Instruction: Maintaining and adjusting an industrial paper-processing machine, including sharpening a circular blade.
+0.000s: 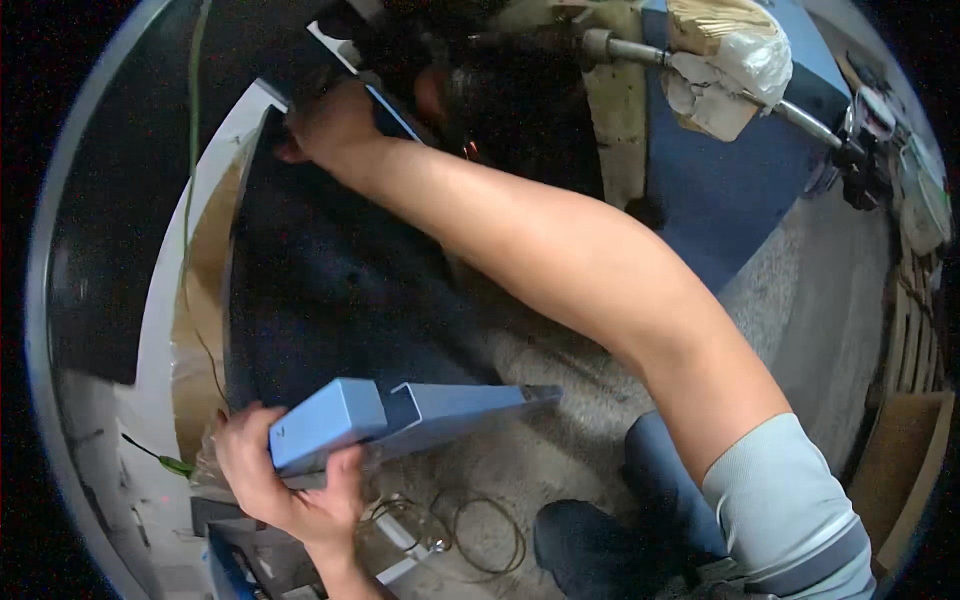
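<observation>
My left hand point(290, 475) grips the near end of a light-blue sheet-metal part point(330, 425), with the thumb on one side and the fingers on the other. The part has a box-like end, a notch, and a long channel stretching to the right. My right arm reaches across to the far left. In deep shadow there, my right hand point(335, 125) is beside a white edge and a thin blue-white strip point(393, 112); its fingers are too dark to read. Beneath the arm is a large dark panel point(330, 270), bordered by brown and white strips.
A metal rod point(810, 122) carries a plastic-wrapped bundle point(725, 70) in front of a blue panel point(710, 210). Coiled cable point(490, 535) lies on the grey floor near my legs. A green cord point(193, 130) hangs at the left. A cardboard box point(905, 470) stands at right.
</observation>
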A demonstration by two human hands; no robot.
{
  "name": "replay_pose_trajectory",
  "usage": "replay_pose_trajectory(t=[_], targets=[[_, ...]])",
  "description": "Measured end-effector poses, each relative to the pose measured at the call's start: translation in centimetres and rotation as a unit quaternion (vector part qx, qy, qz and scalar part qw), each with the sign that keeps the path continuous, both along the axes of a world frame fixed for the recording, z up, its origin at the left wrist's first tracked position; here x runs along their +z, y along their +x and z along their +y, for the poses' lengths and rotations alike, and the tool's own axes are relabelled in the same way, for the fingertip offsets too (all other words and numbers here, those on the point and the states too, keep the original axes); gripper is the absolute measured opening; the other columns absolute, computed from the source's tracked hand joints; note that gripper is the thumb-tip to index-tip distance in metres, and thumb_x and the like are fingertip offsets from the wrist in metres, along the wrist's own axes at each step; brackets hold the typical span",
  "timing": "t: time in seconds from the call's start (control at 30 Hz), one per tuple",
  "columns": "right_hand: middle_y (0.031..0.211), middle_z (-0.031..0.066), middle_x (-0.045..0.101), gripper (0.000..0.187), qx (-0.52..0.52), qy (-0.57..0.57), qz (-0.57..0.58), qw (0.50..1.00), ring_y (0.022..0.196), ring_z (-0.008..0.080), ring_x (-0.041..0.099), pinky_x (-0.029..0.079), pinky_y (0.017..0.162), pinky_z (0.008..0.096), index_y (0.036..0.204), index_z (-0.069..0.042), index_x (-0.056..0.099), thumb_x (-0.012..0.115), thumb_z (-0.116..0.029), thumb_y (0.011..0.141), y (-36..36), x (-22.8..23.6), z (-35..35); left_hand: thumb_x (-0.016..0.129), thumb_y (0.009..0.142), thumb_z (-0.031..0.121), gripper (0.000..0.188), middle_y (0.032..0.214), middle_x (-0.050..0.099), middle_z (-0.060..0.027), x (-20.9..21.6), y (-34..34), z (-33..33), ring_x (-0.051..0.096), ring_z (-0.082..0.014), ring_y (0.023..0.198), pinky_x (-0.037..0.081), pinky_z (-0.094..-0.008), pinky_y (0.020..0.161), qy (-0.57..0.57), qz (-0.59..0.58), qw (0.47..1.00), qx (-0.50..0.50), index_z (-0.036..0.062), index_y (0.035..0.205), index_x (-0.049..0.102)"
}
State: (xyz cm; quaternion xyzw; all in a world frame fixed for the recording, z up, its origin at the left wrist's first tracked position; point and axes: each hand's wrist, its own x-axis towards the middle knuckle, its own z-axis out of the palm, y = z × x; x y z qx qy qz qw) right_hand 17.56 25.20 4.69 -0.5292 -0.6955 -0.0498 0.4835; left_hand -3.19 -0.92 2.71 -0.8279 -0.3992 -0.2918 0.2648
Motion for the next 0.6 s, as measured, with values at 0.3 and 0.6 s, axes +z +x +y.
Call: replay_pose_trajectory(t=[0.3,0.6], targets=[[0.116,0.015,0.074,0.063,0.235,0.076,0.514,0.821,0.111,0.0348,0.069,0.053,0.096,0.0518,0.115,-0.012,0.077,0.082,-0.062,0.075,4.3,-4.4,9.5,0.086,0.073,0.053,0.063,0.088,0.06,-0.0136,-1.0,3.0,2.2,0.058,-0.0355,0.082,0.046,-0.0537,0.096,0.052,-0.075,0.993,-0.07,0.0022,0.102,0.064],[0.093,0.0194,0.075,0.038,-0.077,-0.007,-0.198,0.977,0.093,0.0426,0.072,0.059,0.085,0.0519,0.107,-0.001,0.071,0.058,-0.035,0.097,4.3,0.3,-5.0,0.085,0.076,0.043,0.053,0.088,0.061,-0.0143,-0.7,1.3,2.1,0.057,-0.0379,0.085,0.047,-0.0463,0.082,0.065,-0.102,0.988,-0.094,0.002,0.1,0.064]])
